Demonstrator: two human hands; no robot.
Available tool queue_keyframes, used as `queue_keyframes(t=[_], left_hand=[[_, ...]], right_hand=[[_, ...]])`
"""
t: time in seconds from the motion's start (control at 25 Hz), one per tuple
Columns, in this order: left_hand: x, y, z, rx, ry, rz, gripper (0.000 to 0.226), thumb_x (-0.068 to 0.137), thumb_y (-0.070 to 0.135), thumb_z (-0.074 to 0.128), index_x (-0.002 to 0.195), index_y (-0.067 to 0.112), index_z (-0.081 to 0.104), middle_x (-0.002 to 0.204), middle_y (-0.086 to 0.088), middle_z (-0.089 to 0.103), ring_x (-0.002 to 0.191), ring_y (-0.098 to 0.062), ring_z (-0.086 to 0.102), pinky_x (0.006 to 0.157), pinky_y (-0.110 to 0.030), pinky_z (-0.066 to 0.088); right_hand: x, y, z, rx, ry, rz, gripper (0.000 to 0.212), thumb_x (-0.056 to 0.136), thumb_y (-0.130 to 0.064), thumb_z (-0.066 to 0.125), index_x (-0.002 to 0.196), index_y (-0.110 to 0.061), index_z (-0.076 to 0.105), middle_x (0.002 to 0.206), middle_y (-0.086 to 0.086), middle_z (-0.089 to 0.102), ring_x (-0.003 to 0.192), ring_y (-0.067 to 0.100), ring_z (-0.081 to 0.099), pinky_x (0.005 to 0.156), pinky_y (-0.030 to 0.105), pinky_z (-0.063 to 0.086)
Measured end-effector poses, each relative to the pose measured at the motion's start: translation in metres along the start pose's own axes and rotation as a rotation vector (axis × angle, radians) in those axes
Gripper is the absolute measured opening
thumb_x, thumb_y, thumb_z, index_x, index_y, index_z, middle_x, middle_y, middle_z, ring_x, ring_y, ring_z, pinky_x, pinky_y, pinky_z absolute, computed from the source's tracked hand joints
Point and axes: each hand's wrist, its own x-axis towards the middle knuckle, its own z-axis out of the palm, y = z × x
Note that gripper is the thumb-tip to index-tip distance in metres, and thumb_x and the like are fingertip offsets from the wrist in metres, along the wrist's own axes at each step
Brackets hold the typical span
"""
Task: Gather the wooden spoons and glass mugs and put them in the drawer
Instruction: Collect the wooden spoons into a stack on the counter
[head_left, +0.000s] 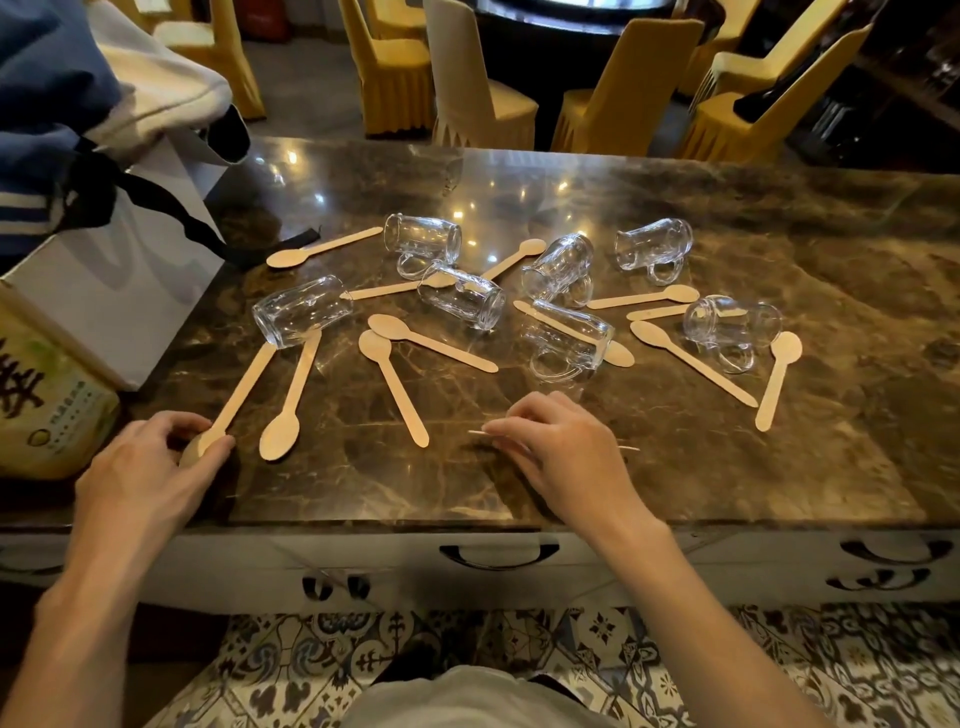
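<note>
The left hand (150, 467) holds the round end of a wooden spoon (240, 395) at the near left of the counter (779, 467). The right hand (561, 447) pinches a thin spoon (474, 432), turned on its edge, near the middle. Farther back, other spoons (395, 387) lie flat and glass mugs (462, 297) lie on their sides. The drawer (395, 553) under the near edge is closed.

White gift bag (119, 291) and yellow packet (47, 400) at the left of the marble counter (779, 467), yellow-covered chairs (395, 67) beyond.
</note>
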Motion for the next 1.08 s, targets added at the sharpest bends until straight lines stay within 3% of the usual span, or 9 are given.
queue_keyframes(t=[0.08,0.2,0.36,0.44,0.52,0.64,0.8,0.96,1.08], left_hand=[[0.003,-0.013,-0.001,-0.085,-0.023,-0.027,0.031,0.065,0.067,0.064,0.088,0.048,0.056,0.091,0.007,0.063,0.080,-0.020,0.060,0.069,-0.051,0.056],[0.008,-0.046,-0.004,-0.172,-0.024,-0.041,0.050,0.055,0.075,0.065,0.096,0.047,0.061,0.094,0.015,0.065,0.089,-0.016,0.063,0.074,-0.051,0.057],[0.017,-0.072,-0.016,-0.292,-0.105,0.040,0.050,0.065,0.058,0.073,0.108,0.034,0.062,0.106,0.007,0.066,0.102,-0.025,0.063,0.085,-0.056,0.052],[0.012,-0.042,-0.031,-0.356,-0.153,0.101,0.049,0.068,0.045,0.076,0.112,0.030,0.060,0.108,0.003,0.066,0.101,-0.027,0.064,0.086,-0.057,0.051],[-0.001,0.010,-0.041,-0.439,-0.187,0.158,0.044,0.066,0.039,0.078,0.107,0.035,0.063,0.103,0.003,0.069,0.098,-0.022,0.067,0.080,-0.050,0.054],[-0.023,0.084,-0.038,-0.553,-0.325,0.279,0.036,0.062,0.039,0.078,0.096,0.040,0.067,0.099,0.013,0.071,0.088,-0.002,0.067,0.071,-0.026,0.053],[-0.043,0.155,-0.004,-0.707,-0.560,0.381,0.030,0.061,0.031,0.077,0.090,0.032,0.070,0.092,0.010,0.072,0.086,-0.002,0.067,0.068,-0.011,0.052],[-0.050,0.190,0.036,-0.713,-0.769,0.408,0.027,0.068,0.022,0.077,0.094,0.021,0.069,0.084,0.006,0.074,0.079,-0.006,0.069,0.070,-0.013,0.052],[-0.052,0.204,0.056,-0.700,-0.808,0.415,0.026,0.070,0.020,0.077,0.095,0.021,0.069,0.085,0.006,0.074,0.081,-0.006,0.069,0.072,-0.015,0.054]], right_hand=[[-0.006,-0.004,0.008,-0.023,0.021,-0.029,0.014,0.079,-0.018,0.073,0.093,-0.020,0.076,0.085,0.002,0.069,0.072,0.021,0.061,0.059,0.035,0.053],[-0.018,-0.004,0.018,0.032,0.002,-0.042,0.015,0.082,-0.019,0.070,0.096,-0.019,0.075,0.087,0.003,0.069,0.076,0.022,0.061,0.062,0.037,0.054],[-0.024,0.002,0.025,0.153,0.002,-0.009,0.018,0.084,-0.021,0.068,0.099,-0.015,0.074,0.093,0.004,0.068,0.085,0.023,0.059,0.071,0.036,0.053],[-0.025,0.003,0.026,0.189,0.016,0.009,0.018,0.083,-0.021,0.068,0.099,-0.015,0.075,0.094,0.003,0.068,0.087,0.022,0.059,0.073,0.036,0.052],[-0.027,0.004,0.025,0.207,0.047,0.005,0.016,0.083,-0.021,0.069,0.097,-0.015,0.075,0.093,0.001,0.068,0.088,0.020,0.059,0.075,0.034,0.051],[-0.030,0.014,0.009,0.240,0.140,0.017,0.015,0.084,-0.026,0.066,0.094,-0.017,0.074,0.091,-0.003,0.068,0.087,0.012,0.059,0.077,0.026,0.050],[-0.034,0.061,-0.026,0.156,0.270,0.282,0.018,0.084,-0.028,0.062,0.095,-0.018,0.072,0.091,-0.003,0.069,0.081,0.009,0.060,0.071,0.026,0.052],[-0.041,0.121,-0.053,-0.061,0.392,0.662,0.016,0.086,-0.022,0.064,0.097,-0.014,0.072,0.097,0.007,0.070,0.082,0.022,0.062,0.071,0.032,0.047],[-0.053,0.148,-0.062,-0.149,0.418,0.866,0.018,0.086,-0.025,0.064,0.098,-0.015,0.071,0.100,0.012,0.068,0.091,0.029,0.061,0.075,0.033,0.045]])
